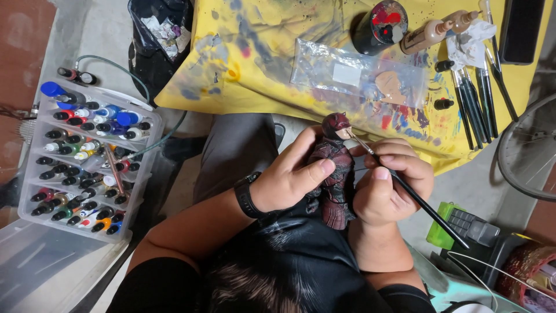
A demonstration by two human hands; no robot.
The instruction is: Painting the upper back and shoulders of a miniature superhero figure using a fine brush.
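Dark hair at six o'clock; I see left hand (289,179) gripping the light, fragile figurine (335,174) mid-torso, right hand (387,188) pinching a thin brush (414,198) at its face.

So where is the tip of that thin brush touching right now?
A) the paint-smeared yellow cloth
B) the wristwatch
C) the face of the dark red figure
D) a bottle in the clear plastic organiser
C: the right hand holds the brush with its tip at the face of the figure, which the left hand grips.
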